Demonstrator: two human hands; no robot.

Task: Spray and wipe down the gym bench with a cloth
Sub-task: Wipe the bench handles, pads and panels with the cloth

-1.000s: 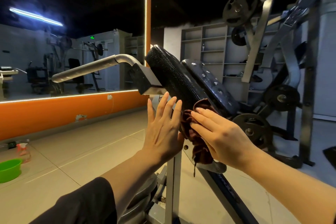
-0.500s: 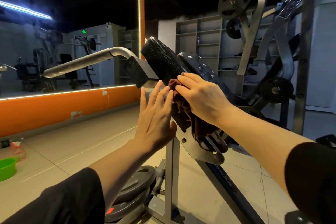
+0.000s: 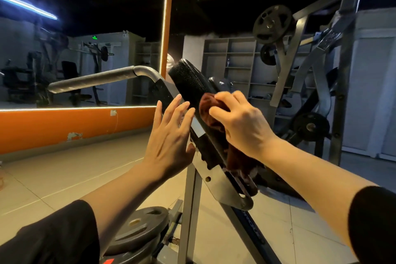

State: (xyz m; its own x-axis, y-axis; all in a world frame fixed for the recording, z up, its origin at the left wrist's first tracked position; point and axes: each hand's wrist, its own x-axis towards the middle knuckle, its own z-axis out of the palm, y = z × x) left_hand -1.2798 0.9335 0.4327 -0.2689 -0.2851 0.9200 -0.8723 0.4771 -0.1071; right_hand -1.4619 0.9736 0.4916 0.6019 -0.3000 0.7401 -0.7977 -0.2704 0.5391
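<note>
I see my right hand (image 3: 242,123) with fingers curled over a dark red cloth (image 3: 209,105), pressing it against the side edge of the tilted black bench pad (image 3: 190,83), while the cloth's loose end hangs down past the metal bracket (image 3: 225,186). My left hand (image 3: 169,137) is flat, fingers straight and spread, its fingertips resting on the back of the pad, holding nothing. Weight plates (image 3: 139,227) lie on the floor below the frame.

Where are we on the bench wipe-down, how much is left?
Spraying looks done: neither hand holds a bottle. Wiping is in hand: the right hand presses the dark red cloth on the black pad, partway up, while the left hand lies flat against the pad's back. The pad's top end, above the cloth, looks still to be wiped.
</note>
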